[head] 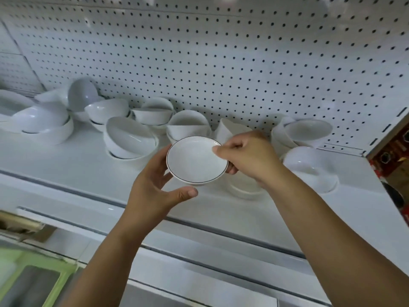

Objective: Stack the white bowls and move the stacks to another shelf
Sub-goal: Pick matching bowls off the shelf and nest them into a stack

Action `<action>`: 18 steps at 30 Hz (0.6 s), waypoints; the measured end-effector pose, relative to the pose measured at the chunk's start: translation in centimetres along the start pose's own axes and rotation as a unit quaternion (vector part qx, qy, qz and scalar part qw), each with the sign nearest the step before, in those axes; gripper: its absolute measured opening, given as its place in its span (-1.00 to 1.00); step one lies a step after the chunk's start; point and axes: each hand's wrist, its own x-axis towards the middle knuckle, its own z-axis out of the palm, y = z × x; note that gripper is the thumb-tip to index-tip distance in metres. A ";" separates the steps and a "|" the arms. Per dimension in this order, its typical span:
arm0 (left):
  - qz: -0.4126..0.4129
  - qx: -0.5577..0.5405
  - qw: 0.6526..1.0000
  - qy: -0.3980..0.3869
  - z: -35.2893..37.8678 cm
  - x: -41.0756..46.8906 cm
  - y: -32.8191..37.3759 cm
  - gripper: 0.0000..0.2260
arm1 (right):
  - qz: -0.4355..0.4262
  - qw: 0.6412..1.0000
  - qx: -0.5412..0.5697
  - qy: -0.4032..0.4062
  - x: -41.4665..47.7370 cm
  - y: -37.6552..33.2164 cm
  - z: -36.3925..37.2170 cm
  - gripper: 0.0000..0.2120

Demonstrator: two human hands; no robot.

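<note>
White pegboard-backed shelf (pixel 88 156), loose white bowls (pixel 130 138) tipped and half-nested along the back. We've got one dark-rimmed bowl (pixel 197 160) held above the shelf front: left hand (pixel 152 191) cupped under it, right hand (pixel 245 154) fingers (pixel 218 149) closed on the far rim. We'd keep it level and seat it squarely in an upright bowl (tilted ones likely need righting first).

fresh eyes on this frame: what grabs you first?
The dark-rimmed white bowl at centre, held above the shelf between the left hand and right hand. Behind it, loose white bowls lie tilted and jumbled along the shelf in front of the pegboard.
</note>
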 end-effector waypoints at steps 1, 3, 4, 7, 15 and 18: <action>-0.009 0.006 1.000 0.000 -0.6 -0.1 0.0 -0.20 | 0.005 1.000 0.002 -0.001 0.1 -0.1 0.9 -0.78; -0.024 0.009 1.000 0.018 -1.5 0.1 -0.2 -0.20 | 0.016 1.000 0.000 -0.010 0.3 -0.3 2.4 -0.78; -0.032 0.009 0.999 0.029 -2.0 0.2 -0.4 -0.20 | 0.024 0.999 -0.004 -0.020 0.3 -0.4 3.0 -0.78; -0.048 -0.013 0.998 0.031 -3.5 0.5 -1.3 -0.24 | 0.051 0.998 -0.001 -0.046 0.2 -1.0 4.2 -0.78; -0.061 0.003 0.996 -0.062 -6.4 1.4 -4.1 -0.16 | 0.009 0.993 -0.063 0.102 2.2 -1.5 6.2 -0.65; -0.069 0.035 0.993 -0.089 -6.6 1.9 -4.8 -0.20 | -0.007 0.991 -0.100 0.086 3.9 -1.9 7.0 -0.51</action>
